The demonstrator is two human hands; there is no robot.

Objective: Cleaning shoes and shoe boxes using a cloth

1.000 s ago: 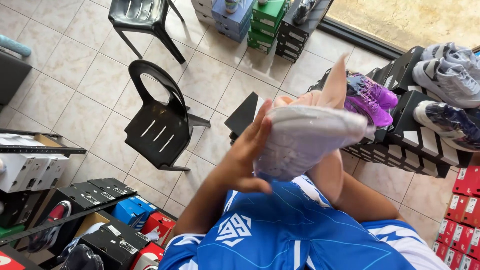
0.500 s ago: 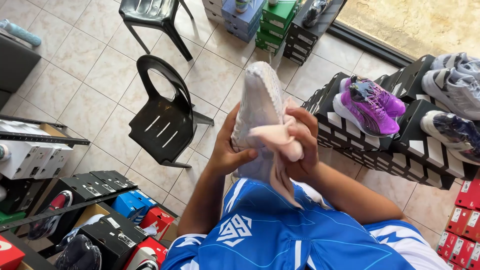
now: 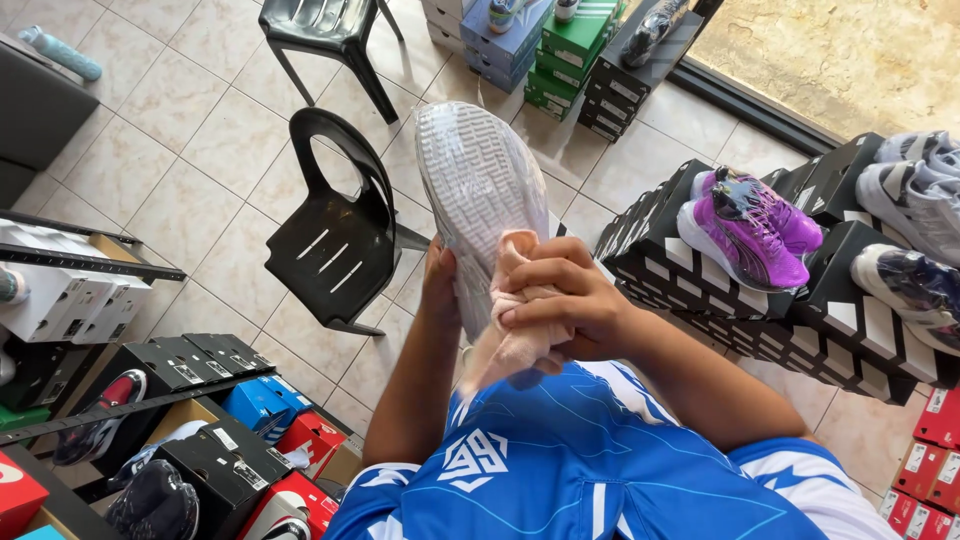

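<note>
I hold a white sneaker upright in front of my chest, its pale patterned sole facing me. My left hand grips the shoe from behind near the heel, mostly hidden by it. My right hand is closed on a pink cloth and presses it against the lower part of the sole. The loose end of the cloth hangs down toward my blue and white shirt.
A black plastic chair stands on the tiled floor to the left, another chair farther back. Black shoe boxes carrying purple sneakers and grey ones sit right. Stacked boxes are ahead; shelves of boxes lie lower left.
The shoe turned from lying sideways to standing upright with its sole toward me. My right hand has taken the pink cloth onto the sole and slid it down toward the heel.
</note>
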